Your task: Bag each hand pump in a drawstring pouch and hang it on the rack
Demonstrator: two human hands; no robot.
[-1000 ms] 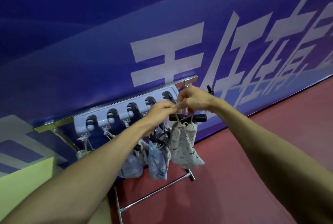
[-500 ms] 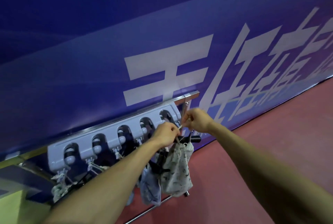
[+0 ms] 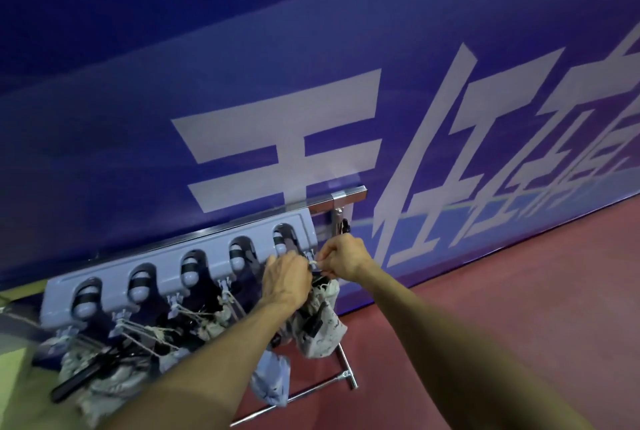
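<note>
Blue banner (image 3: 311,49) behind, left hand (image 3: 285,277) and right hand (image 3: 344,261) pinch speckled pouch (image 3: 325,329) (by cord (image 3: 313,262)).

We see a grey-blue hook rack (image 3: 114,286) fixed to a chrome frame (image 3: 349,192) that stands on the red floor (image 3: 519,274). From the hooks beneath its slots, drawstring pouches hang by their cords: a printed pouch (image 3: 325,325) at the right end, a pale blue pouch (image 3: 273,377) lower down, and a crowded cluster (image 3: 114,381) leftward.
</note>
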